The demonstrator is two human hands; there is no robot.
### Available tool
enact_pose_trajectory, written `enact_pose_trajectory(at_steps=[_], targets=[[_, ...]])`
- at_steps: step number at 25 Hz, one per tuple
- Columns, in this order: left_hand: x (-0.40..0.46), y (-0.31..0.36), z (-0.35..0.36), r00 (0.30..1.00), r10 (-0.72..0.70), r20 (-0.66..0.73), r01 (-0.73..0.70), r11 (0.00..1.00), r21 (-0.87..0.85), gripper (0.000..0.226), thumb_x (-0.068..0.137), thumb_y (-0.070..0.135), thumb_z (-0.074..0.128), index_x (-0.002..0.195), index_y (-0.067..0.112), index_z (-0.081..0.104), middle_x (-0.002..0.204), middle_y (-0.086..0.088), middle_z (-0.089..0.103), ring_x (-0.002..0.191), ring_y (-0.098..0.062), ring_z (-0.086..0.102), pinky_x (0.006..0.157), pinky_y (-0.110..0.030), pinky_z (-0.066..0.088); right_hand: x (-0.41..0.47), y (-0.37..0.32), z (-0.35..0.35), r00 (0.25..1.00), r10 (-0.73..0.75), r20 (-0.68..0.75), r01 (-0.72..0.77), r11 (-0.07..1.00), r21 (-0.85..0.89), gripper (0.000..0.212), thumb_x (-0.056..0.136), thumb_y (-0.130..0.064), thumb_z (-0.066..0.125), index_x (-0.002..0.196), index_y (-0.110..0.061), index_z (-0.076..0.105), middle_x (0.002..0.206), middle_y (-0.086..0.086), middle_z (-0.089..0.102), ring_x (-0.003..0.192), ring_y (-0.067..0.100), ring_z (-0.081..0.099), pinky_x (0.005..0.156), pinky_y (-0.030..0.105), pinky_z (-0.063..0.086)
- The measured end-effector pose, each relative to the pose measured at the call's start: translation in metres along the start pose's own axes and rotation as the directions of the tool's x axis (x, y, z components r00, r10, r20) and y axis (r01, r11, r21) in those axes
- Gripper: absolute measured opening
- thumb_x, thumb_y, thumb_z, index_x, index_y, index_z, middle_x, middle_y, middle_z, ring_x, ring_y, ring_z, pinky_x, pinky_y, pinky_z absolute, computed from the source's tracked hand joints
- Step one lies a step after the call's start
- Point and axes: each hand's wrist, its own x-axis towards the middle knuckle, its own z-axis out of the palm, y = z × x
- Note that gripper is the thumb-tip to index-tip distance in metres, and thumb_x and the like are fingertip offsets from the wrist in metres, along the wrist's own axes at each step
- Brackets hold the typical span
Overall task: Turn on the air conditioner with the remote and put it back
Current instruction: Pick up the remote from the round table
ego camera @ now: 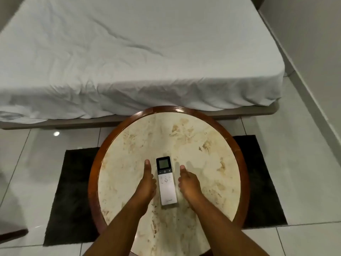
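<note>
A white air conditioner remote [166, 182] with a dark top and a grey screen lies face up on the round marble table [201, 163]. My left hand [146, 183] rests on the table just left of the remote, fingers curled under, thumb stretched forward. My right hand [188, 182] rests just right of it in the same pose. Neither hand holds the remote; whether they touch its sides I cannot tell. No air conditioner is in view.
The table has a brown wooden rim [241, 163] and stands on a black rug [72, 196] over glossy white floor tiles. A bed with a wrinkled white sheet [129, 52] stands right behind the table. A white wall [313, 52] runs along the right.
</note>
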Motion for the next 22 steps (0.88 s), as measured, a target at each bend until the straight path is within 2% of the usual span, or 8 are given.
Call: enact_pose_trajectory(at_steps=[2,4,8,11,12,13,16,22], targets=[[0.011,-0.008,0.003,0.999,0.012,0.042,-0.008,0.996,-0.085,0.113,0.063,0.091,0.021,0.148,0.016,0.027,0.146,-0.010,0.044,0.106,-0.013,0.060,0.103,-0.036,0.035,0.006,0.001,0.011,1.000,-0.004,-0.015,0.003,1.000,-0.025,0.055,0.101,-0.049,0.031,0.073,-0.012,0.061,0.086,0.013,0.071,0.080,0.029,0.067,0.081,0.041,0.053],[0.017,-0.015,0.005,1.000,0.022,0.013,-0.020,0.993,-0.116,0.115,0.061,0.092,0.024,0.146,0.015,0.031,0.142,-0.012,0.050,0.082,-0.004,0.061,0.087,-0.031,0.044,0.008,0.002,0.020,0.999,-0.006,-0.032,0.004,0.998,-0.070,0.058,0.101,-0.049,0.030,0.079,-0.009,0.066,0.090,0.013,0.074,0.084,0.029,0.069,0.079,0.039,0.053],[0.020,-0.017,0.005,0.999,-0.005,-0.047,-0.002,0.989,-0.148,0.126,0.052,0.095,0.030,0.150,0.016,0.020,0.141,-0.012,0.052,0.068,-0.001,0.067,0.057,-0.020,0.053,0.015,0.010,0.025,0.999,-0.023,-0.045,0.019,0.995,-0.095,0.059,0.101,-0.046,0.034,0.092,-0.003,0.072,0.090,0.013,0.074,0.084,0.030,0.070,0.076,0.036,0.052],[0.007,-0.012,0.010,0.999,-0.025,-0.026,0.021,0.992,-0.126,0.112,0.055,0.093,0.028,0.137,0.018,0.041,0.108,0.000,0.073,0.067,-0.005,0.069,0.056,-0.023,0.054,0.012,0.016,0.028,0.996,-0.044,-0.082,0.036,0.994,-0.102,0.051,0.099,-0.041,0.045,0.084,0.000,0.069,0.077,0.009,0.070,0.071,0.024,0.067,0.059,0.026,0.045],[0.000,-0.009,0.013,1.000,-0.020,0.001,0.020,0.991,-0.132,0.103,0.054,0.093,0.029,0.128,0.022,0.046,0.098,0.003,0.076,0.069,-0.006,0.070,0.057,-0.022,0.055,0.008,0.016,0.028,0.993,-0.046,-0.107,0.034,0.993,-0.113,0.046,0.099,-0.039,0.048,0.080,-0.002,0.067,0.071,0.004,0.066,0.065,0.020,0.063,0.052,0.022,0.040],[-0.008,-0.004,0.016,0.999,-0.015,0.033,0.019,0.991,-0.133,0.103,0.054,0.093,0.028,0.129,0.024,0.045,0.105,0.001,0.075,0.079,-0.008,0.071,0.065,-0.021,0.056,0.004,0.013,0.025,0.990,-0.044,-0.132,0.029,0.993,-0.113,0.041,0.098,-0.037,0.050,0.078,-0.005,0.064,0.067,0.001,0.061,0.063,0.017,0.059,0.049,0.021,0.036],[-0.040,0.027,0.026,0.997,-0.017,0.069,0.021,0.999,-0.050,0.110,0.061,0.088,0.021,0.148,0.021,0.026,0.150,-0.012,0.040,0.131,-0.027,0.047,0.107,-0.038,0.036,-0.013,-0.014,0.005,0.991,-0.025,-0.131,0.022,0.999,-0.027,0.039,0.099,-0.036,0.049,0.086,-0.003,0.064,0.076,0.006,0.064,0.070,0.022,0.060,0.053,0.026,0.039],[-0.145,0.148,0.056,0.943,0.330,-0.035,-0.321,0.934,0.156,0.095,0.067,0.079,0.029,0.144,0.024,0.034,0.151,-0.011,0.037,0.134,-0.031,0.040,0.114,-0.049,0.027,-0.081,-0.121,-0.088,0.985,-0.094,-0.146,0.132,0.952,0.276,0.039,0.098,-0.039,0.048,0.084,-0.006,0.064,0.086,0.016,0.071,0.077,0.033,0.068,0.072,0.039,0.053]])
